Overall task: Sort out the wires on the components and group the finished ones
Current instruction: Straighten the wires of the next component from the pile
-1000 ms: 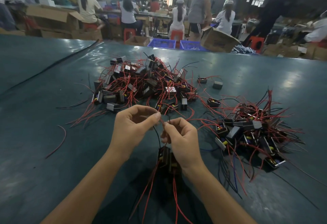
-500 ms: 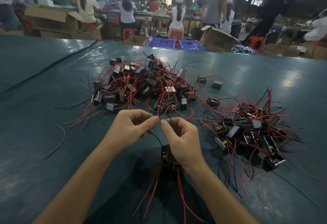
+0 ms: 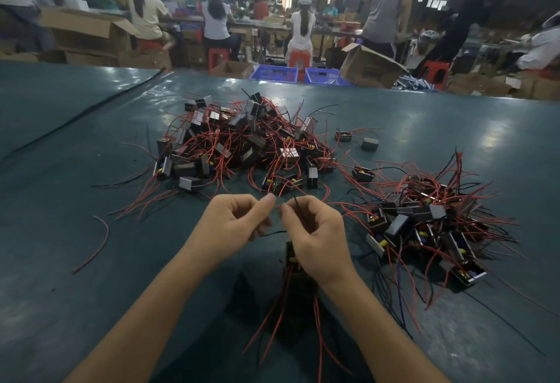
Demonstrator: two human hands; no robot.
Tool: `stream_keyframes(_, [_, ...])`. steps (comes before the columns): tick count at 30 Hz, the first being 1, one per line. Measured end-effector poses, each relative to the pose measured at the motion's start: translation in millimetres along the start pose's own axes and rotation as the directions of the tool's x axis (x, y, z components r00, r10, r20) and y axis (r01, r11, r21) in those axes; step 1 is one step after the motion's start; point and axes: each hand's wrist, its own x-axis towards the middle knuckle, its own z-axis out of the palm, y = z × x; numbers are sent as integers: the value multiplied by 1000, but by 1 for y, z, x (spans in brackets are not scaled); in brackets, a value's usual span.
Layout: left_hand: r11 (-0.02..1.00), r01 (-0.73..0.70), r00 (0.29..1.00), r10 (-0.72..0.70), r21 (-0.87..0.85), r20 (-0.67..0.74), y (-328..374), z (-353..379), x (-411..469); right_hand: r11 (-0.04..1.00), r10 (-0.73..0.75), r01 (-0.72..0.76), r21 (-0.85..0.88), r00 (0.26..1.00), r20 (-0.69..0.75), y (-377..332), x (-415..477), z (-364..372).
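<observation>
A small black component (image 3: 291,259) hangs under my right hand (image 3: 315,240), with red wires trailing down toward me. My right hand pinches a thin black wire of that component between thumb and finger. My left hand (image 3: 233,228) is beside it, fingertips pinched on the wire's end, almost touching the right fingertips. A big tangled pile of components with red wires (image 3: 242,143) lies on the green table (image 3: 60,261) beyond my hands. A second pile (image 3: 430,225) lies to the right.
A loose red wire (image 3: 100,240) lies left of my hands. Single components (image 3: 369,144) sit between the piles. Past the table's far edge are blue crates (image 3: 274,73), cardboard boxes (image 3: 368,66) and several people working.
Both hands have shifted slightly toward me and apart a little, with the black wire drawn between the fingertips. The component stays hanging under my right hand.
</observation>
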Motion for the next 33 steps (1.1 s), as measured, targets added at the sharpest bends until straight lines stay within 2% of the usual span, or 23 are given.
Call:
stream_keyframes(2, [963, -231, 970, 239, 141, -40, -6, -3, 0, 993, 78, -80, 92, 997, 27, -1, 3, -2])
stream_keyframes(5, [863, -436, 884, 464, 255, -61, -10, -7, 2, 976, 130, -142, 162, 988, 83, 0, 5, -5])
stream_keyframes(7, [774, -515, 827, 562, 369, -24, -10, -9, 3, 972, 149, -167, 164, 982, 114, 1, 6, -7])
stream_keyframes(9, [764, -519, 827, 562, 384, 0, -11, -11, 4, 972, 153, -172, 158, 981, 122, 2, 7, -8])
stream_keyframes(12, [883, -379, 914, 405, 276, -39, -9, -12, 3, 990, 110, -117, 74, 989, 94, 3, 5, -6])
stream_keyframes(15, [993, -91, 991, 97, 70, -89, -7, -6, 5, 975, -99, 111, -193, 993, 69, 4, 0, -3])
stream_keyframes(16, [999, 26, 995, -30, -45, -91, -7, -4, 6, 933, -194, 203, -298, 979, 61, 5, -2, -2])
stream_keyframes(18, [931, 261, 961, -276, -255, -22, -6, 0, 6, 823, -352, 340, -454, 934, 62, 6, -3, -3])
stream_keyframes(20, [859, 386, 919, -391, -338, 53, -7, 3, 7, 794, -382, 363, -488, 922, 64, 7, -4, -3])
stream_keyframes(21, [863, 384, 920, -388, -329, 59, -8, 3, 7, 834, -337, 325, -447, 940, 55, 7, -4, -2])
stream_keyframes(23, [958, 225, 973, -231, -177, -15, -10, 4, 7, 936, -185, 188, -298, 982, 40, 6, -3, -3])
stream_keyframes(24, [997, 73, 996, -74, -28, -57, -12, 2, 6, 965, -120, 126, -230, 992, 39, 5, -2, -3])
stream_keyframes(25, [988, -96, 992, 104, 118, -70, -13, 1, 5, 982, -76, 82, -172, 996, 43, 4, -1, -5])
stream_keyframes(26, [949, -231, 968, 247, 213, -53, -15, -2, 4, 991, -43, 49, -122, 998, 47, 3, -1, -6])
stream_keyframes(29, [841, -448, 882, 471, 304, -3, -15, -9, 2, 999, 30, -29, -15, 998, 58, 1, 2, -10])
stream_keyframes(31, [745, -529, 822, 569, 406, 26, -15, -10, 2, 998, 57, -60, 26, 994, 93, 1, 3, -12])
stream_keyframes(33, [680, -541, 802, 595, 495, 58, -17, -11, 2, 997, 65, -70, 41, 990, 128, 2, 4, -14])
